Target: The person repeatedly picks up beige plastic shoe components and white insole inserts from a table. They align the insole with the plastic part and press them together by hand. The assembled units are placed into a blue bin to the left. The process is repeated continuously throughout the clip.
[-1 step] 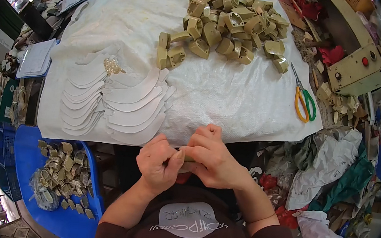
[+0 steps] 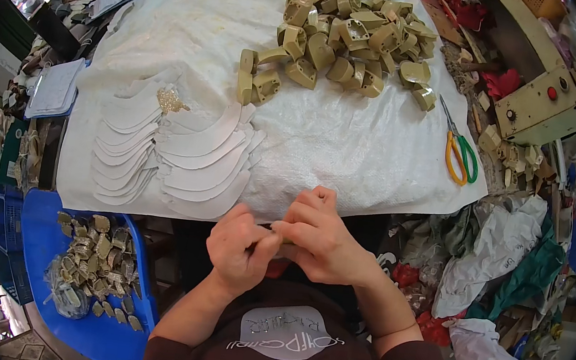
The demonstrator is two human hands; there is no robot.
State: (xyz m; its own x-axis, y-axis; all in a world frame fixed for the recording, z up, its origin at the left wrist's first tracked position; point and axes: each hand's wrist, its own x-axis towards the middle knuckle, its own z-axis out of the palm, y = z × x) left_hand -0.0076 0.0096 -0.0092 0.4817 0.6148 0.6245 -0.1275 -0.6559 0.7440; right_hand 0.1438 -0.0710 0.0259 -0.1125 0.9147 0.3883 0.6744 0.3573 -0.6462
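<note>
In front of my shirt, just off the near edge of the table, my left hand (image 2: 240, 245) and my right hand (image 2: 324, 240) meet, both closed. Their fingertips pinch a small olive shoe heel (image 2: 287, 242), mostly hidden by the fingers. Beyond them on the white sheet lies a heap of bare olive shoe heels (image 2: 320, 51). Closer, to the left, overlapping rows of curved pale cut pieces (image 2: 201, 158) are fanned out. One glittery gold patch (image 2: 170, 100) shows at their top edge.
Scissors (image 2: 459, 154) with orange and green handles rest at the sheet's right side. A blue stool (image 2: 61, 328) at lower left bears several glittery gold heels (image 2: 101, 247). A machine box with a red button (image 2: 552, 92) stands far right, above crumpled bags (image 2: 494, 259).
The fingertips have shifted slightly at the heel, and my left thumb has moved a little. Less of the olive surface shows between the hands. Everything else stays in place.
</note>
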